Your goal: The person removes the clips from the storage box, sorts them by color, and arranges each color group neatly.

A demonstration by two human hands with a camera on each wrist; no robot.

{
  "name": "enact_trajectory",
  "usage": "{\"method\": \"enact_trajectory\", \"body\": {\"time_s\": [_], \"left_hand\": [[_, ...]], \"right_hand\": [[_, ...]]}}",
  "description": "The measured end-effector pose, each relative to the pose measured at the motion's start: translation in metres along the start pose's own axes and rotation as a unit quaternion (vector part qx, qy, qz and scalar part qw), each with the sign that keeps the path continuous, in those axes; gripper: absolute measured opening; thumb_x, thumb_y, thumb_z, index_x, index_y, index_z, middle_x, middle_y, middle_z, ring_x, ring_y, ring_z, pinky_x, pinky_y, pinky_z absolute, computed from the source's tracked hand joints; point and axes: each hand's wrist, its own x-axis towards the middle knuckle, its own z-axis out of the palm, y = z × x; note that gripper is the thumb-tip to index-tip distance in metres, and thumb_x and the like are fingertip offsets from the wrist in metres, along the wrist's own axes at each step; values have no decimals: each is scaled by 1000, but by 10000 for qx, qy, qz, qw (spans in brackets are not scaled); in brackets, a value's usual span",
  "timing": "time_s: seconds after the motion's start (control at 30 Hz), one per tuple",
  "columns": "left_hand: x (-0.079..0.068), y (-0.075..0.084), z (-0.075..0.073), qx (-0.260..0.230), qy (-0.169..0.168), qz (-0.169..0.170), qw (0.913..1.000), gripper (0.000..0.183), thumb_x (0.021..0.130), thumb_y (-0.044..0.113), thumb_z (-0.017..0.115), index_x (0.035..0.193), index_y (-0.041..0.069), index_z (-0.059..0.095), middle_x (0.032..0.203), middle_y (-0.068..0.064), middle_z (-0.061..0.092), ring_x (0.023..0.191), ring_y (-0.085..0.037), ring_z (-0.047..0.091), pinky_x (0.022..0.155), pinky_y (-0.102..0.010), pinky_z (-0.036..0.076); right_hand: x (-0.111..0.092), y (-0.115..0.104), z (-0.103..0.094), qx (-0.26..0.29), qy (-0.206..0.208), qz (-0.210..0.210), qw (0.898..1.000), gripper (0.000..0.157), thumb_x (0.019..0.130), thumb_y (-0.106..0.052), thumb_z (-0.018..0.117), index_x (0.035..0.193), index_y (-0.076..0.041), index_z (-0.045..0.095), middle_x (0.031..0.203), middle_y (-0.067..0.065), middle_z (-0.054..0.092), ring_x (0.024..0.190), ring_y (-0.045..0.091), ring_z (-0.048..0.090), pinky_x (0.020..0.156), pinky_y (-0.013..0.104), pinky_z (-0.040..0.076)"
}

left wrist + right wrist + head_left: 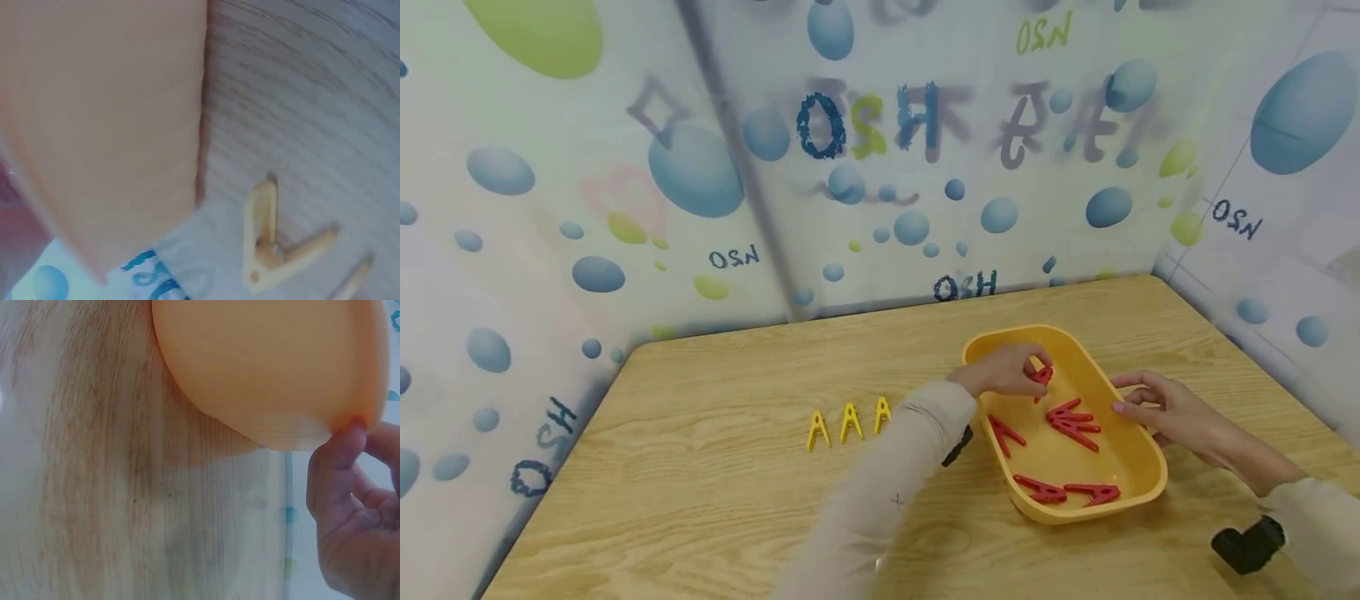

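Observation:
My left hand (1009, 370) reaches over the near left rim of an orange-yellow plastic basin (1033, 450) and pinches a red clothespin (1042, 377) above its floor. Several other red clothespins (1072, 423) lie inside, some bunched near the middle and some by the front wall. At the basin's right side my right hand (1180, 415) grips the rim, with the thumb over the edge and fingers outside. In the right wrist view the fingertips (350, 440) of that hand pinch the basin's edge. The left wrist view shows the basin's outer wall (112, 125) up close.
Three yellow clothespins (851, 422) lie in a row on the wooden table (700, 467), left of the basin, the rightmost close to my left sleeve (887, 475). One yellow clothespin (265, 244) also shows in the left wrist view. A patterned curtain (880, 225) hangs behind the table.

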Motion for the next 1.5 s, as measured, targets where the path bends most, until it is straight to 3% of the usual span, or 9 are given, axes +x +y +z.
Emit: {"method": "enact_trajectory", "body": {"time_s": [0.13, 0.3, 0.47, 0.6, 0.7, 0.87, 1.0, 1.17, 1.5], "left_hand": [[-13, 2, -8, 109, 109, 187, 9997, 38, 82, 18, 64, 117, 11, 50, 98, -3, 57, 82, -9, 53, 67, -13, 41], [-46, -5, -15, 101, 295, 395, 9987, 40, 82, 18, 63, 119, 11, 49, 99, -2, 56, 83, -8, 53, 66, -12, 43], [-83, -8, -21, -19, 767, 510, 9958, 40, 82, 21, 61, 120, 13, 50, 99, 0, 56, 85, -7, 52, 66, -13, 44], [-103, -14, -25, -376, 1071, 679, 9912, 40, 82, 21, 62, 119, 12, 51, 98, 1, 57, 84, -7, 52, 66, -15, 45], [-120, -28, -22, -772, 1085, 613, 9892, 39, 82, 20, 63, 118, 11, 51, 97, 1, 57, 84, -8, 53, 66, -18, 46], [-143, -51, -8, -1188, 1073, 227, 9868, 35, 81, 19, 64, 114, 12, 53, 93, 2, 57, 82, -8, 55, 68, -21, 46], [-149, -58, 9, -1418, 1097, 89, 9838, 31, 81, 20, 64, 109, 12, 53, 89, 2, 56, 78, -9, 55, 68, -22, 45], [-147, -58, 27, -1602, 1369, -59, 9775, 29, 80, 21, 66, 103, 12, 53, 84, 3, 56, 73, -8, 54, 64, -22, 45], [-140, -61, 44, -1602, 1612, -312, 9733, 26, 80, 22, 65, 98, 10, 50, 78, 3, 53, 68, -8, 50, 57, -21, 42]], "right_hand": [[0, 0, 1, -3, -13, -75, 10000, 54, 88, -24, 55, 126, 5, 30, 92, 16, 51, 74, 21, 59, 59, 37, 51], [1, 0, 2, -3, -24, -121, 9999, 53, 90, -23, 53, 127, 7, 29, 93, 15, 51, 74, 20, 59, 59, 37, 51], [0, -1, 3, -60, 0, -94, 9999, 53, 90, -22, 53, 126, 8, 29, 93, 15, 51, 74, 20, 58, 59, 36, 51], [0, 1, 3, -95, 27, -36, 9999, 54, 90, -23, 53, 127, 8, 29, 94, 16, 51, 74, 20, 58, 59, 36, 51], [1, 1, 4, -84, 25, -19, 10000, 55, 89, -24, 54, 127, 7, 29, 94, 16, 51, 75, 21, 58, 59, 36, 51], [3, 1, 4, -47, -7, -59, 10000, 55, 89, -24, 54, 127, 7, 29, 93, 15, 51, 74, 20, 58, 58, 36, 51], [2, 1, 2, -61, 7, -65, 10000, 55, 89, -23, 54, 127, 8, 29, 93, 16, 51, 73, 20, 58, 57, 36, 51], [2, -1, 1, -125, 1, -35, 9999, 55, 89, -24, 53, 127, 8, 28, 94, 16, 50, 74, 20, 58, 59, 36, 51], [2, 0, 1, -90, -22, -101, 9999, 54, 90, -23, 53, 127, 8, 29, 93, 16, 50, 73, 19, 58, 57, 36, 51]]}}
